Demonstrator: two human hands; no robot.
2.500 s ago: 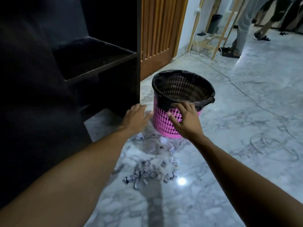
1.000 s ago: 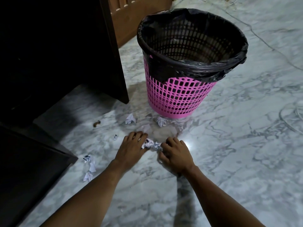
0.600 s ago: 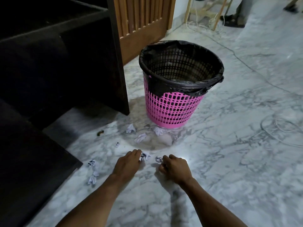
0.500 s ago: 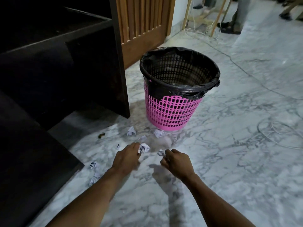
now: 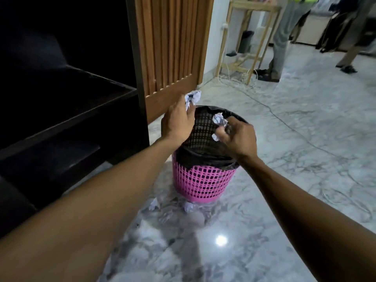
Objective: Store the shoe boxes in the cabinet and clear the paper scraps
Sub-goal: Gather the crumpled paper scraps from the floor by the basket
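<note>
Head view, left hand [image 5: 179,123] pinching paper scrap [image 5: 192,98], right hand [image 5: 240,137] gripping second scrap [image 5: 219,120], over bin rim [image 5: 205,157]

We can read no text, label, brand or number here. One scrap [image 5: 192,98] carries dark marks, but they are too small and blurred for us to make out.

I look down on a grey-veined marble floor [image 5: 305,159]; ahead stand a slatted wooden door [image 5: 173,47], a white wall [image 5: 213,41], a wooden rack [image 5: 254,6].
</note>
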